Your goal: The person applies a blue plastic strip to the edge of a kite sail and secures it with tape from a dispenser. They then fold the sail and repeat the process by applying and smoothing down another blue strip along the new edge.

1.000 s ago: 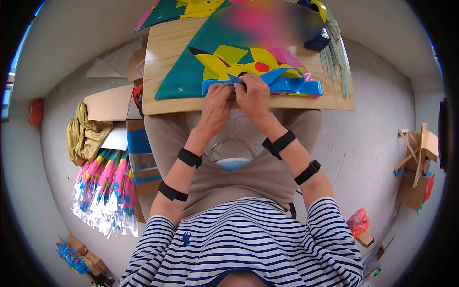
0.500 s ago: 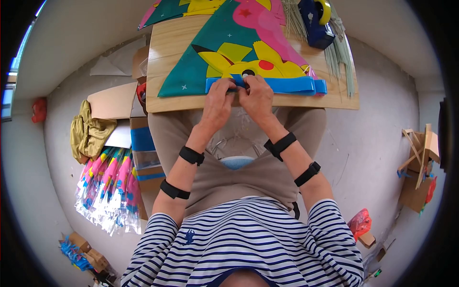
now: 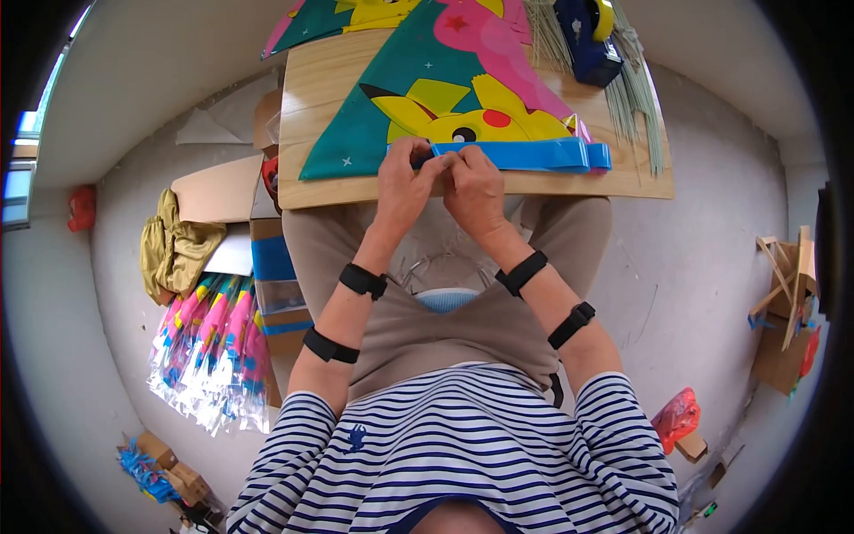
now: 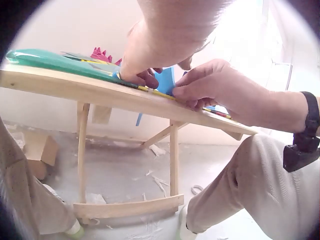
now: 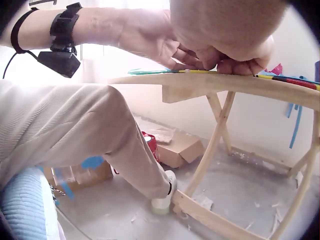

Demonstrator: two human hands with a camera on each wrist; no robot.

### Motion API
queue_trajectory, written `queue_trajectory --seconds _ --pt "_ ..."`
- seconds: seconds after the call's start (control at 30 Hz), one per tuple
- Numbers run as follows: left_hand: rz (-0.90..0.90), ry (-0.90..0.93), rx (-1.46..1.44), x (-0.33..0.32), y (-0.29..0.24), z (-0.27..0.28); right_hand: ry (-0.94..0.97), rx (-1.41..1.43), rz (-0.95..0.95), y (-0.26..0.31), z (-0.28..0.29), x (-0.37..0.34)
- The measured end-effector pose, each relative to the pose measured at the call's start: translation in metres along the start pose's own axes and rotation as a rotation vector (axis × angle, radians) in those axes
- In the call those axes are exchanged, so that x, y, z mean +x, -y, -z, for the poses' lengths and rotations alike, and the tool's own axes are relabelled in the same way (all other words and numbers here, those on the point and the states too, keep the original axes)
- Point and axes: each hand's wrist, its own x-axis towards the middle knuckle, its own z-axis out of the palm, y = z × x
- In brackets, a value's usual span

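Note:
A triangular green and pink sheet (image 3: 356, 147) printed with a yellow cartoon figure lies on the wooden table (image 3: 311, 76). Along its near edge runs a flat blue plastic strip (image 3: 534, 156), doubled near its right end. My left hand (image 3: 406, 182) bends its fingers round the strip's left part at the table edge. Close against it, my right hand (image 3: 476, 189) pinches the strip between thumb and fingers. In the left wrist view a piece of blue strip (image 4: 165, 80) stands up between both hands. Fingers hide the left end of the strip.
A dark blue tape dispenser (image 3: 594, 58) with yellow tape stands at the far right, beside bundles of thin pale rods (image 3: 630, 116). Another printed sheet (image 3: 356, 13) lies at the far left. Left of the table, bagged printed sheets (image 3: 213, 356) hang below an olive cloth (image 3: 182, 245).
The strip's raised loop on the right has dropped flat. Its upturned blue tip by the fingers is no longer seen. Both hands stay at the strip, with fingers closer together.

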Motion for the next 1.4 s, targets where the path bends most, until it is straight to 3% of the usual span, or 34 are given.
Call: queue_trajectory --seconds 0.7,1.0,1.1,1.2,1.3,1.4 --pt "0.071 -0.171 0.177 0.014 0.003 -0.008 0.041 -0.032 -0.016 0.006 0.006 0.002" --pt "0.085 -0.222 0.144 0.015 0.004 -0.006 0.074 -0.174 0.087 0.001 -0.001 0.003" --pt "-0.066 -0.227 0.255 0.008 -0.015 0.001 0.105 -0.171 0.064 0.003 -0.001 0.003" --pt "-0.438 -0.136 0.383 -0.003 -0.032 0.006 0.088 -0.159 0.068 0.002 -0.003 0.003" --pt "-0.467 0.019 0.324 -0.013 -0.035 0.002 0.108 -0.158 0.077 -0.003 -0.006 0.0" --pt "-0.359 0.124 0.314 -0.012 -0.022 0.003 0.091 -0.166 0.064 -0.002 -0.009 -0.001"
